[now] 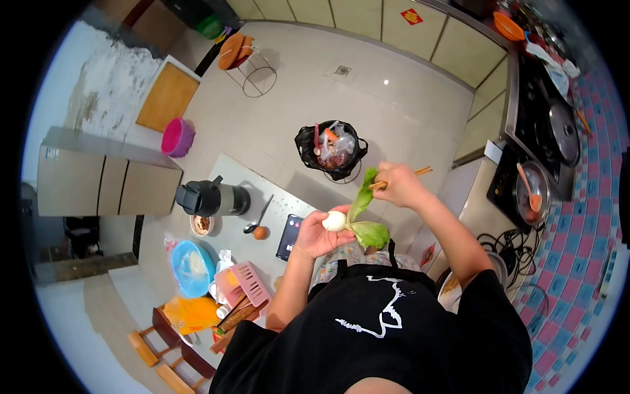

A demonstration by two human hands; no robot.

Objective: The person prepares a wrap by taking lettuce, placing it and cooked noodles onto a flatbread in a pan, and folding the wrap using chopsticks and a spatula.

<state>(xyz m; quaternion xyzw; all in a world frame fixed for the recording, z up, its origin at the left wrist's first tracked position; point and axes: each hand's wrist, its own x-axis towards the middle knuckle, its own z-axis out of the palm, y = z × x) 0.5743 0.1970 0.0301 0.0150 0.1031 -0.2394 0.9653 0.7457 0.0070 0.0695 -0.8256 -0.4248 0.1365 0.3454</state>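
My left hand point(316, 235) is closed around a smooth white oval that looks like a peeled egg point(334, 220). Green lettuce leaves point(371, 234) fan out beside the oval, their pale stems meeting near my left fingertips. In my right hand point(399, 184) is a pair of wooden chopsticks point(424, 171), the tips at the upper lettuce leaf. Whether the chopsticks pinch that leaf is hard to tell. A phone point(289, 237) lies on the table just left of my left hand, with a brown egg point(260, 232) and a spoon point(264, 213) farther left.
Beyond my hands stands a bin lined with a black bag point(306, 152), holding rubbish. On the table point(246, 177) are a thermos jug point(213, 198), a small bowl point(201, 225), a blue basin point(208, 261) and a pink basket point(252, 279). A stove point(535, 125) runs along the right.
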